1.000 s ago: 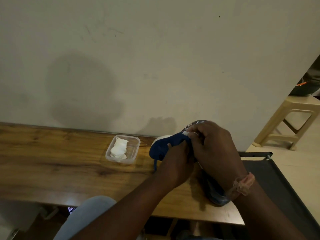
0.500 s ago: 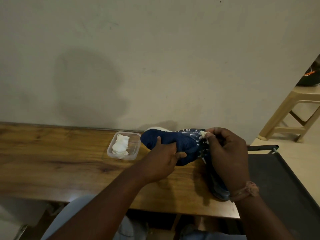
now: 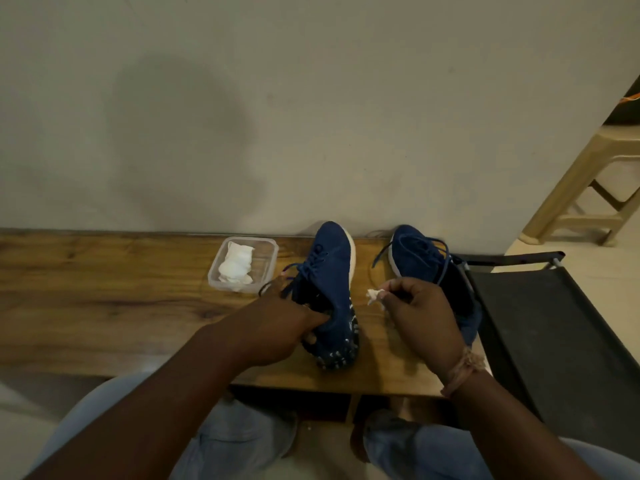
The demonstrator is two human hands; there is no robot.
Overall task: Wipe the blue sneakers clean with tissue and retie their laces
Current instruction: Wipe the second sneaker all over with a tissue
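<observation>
We see navy sneakers [image 3: 334, 271] with white soles, perhaps pale-speckled heels; white tissue [image 3: 236, 267]; brown streaky-grained table [image 3: 104, 289].

Tissue tub [image 3: 270, 244] left of two sneakers [image 3: 334, 258] on table [image 3: 104, 299]

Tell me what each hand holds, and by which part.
The left hand grips the left blue sneaker at its heel collar. The right hand pinches a small tissue wad at its fingertips.

A plain room in a home, by the look of it — a wooden tabletop [image 3: 104, 299] against a bare painted wall [image 3: 311, 116], a beige plastic stool [image 3: 581, 195] on the tiled floor [image 3: 540, 247] — nothing commercial.
</observation>
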